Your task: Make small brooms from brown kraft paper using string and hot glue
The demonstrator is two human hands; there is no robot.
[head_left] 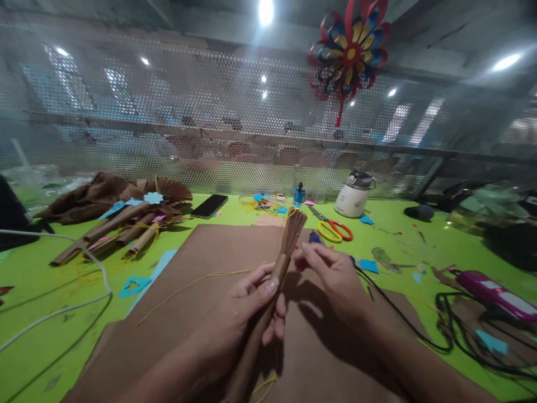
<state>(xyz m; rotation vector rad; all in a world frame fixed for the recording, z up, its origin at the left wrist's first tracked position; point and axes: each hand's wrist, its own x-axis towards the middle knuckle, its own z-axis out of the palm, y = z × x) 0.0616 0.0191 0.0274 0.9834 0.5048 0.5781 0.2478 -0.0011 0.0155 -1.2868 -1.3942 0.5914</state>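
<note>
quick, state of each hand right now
Left hand: closed around the paper roll.
Right hand: half-curled beside the roll; whether it holds anything cannot be told.

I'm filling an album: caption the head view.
Left hand grips a brown paper roll, right hand beside its pleated top.

In the middle of the frame, the left hand [251, 305] gripped a brown paper roll [282, 263] with a pleated upper end, and the right hand [333, 274], fingertips drawn together, was just beside it above a brown sheet [218, 249]. Other paper rolls [113, 228] lay at the left, scissors [329, 221] right of centre, and a colourful flower-shaped ornament [351, 53] hung at the upper right.
</note>
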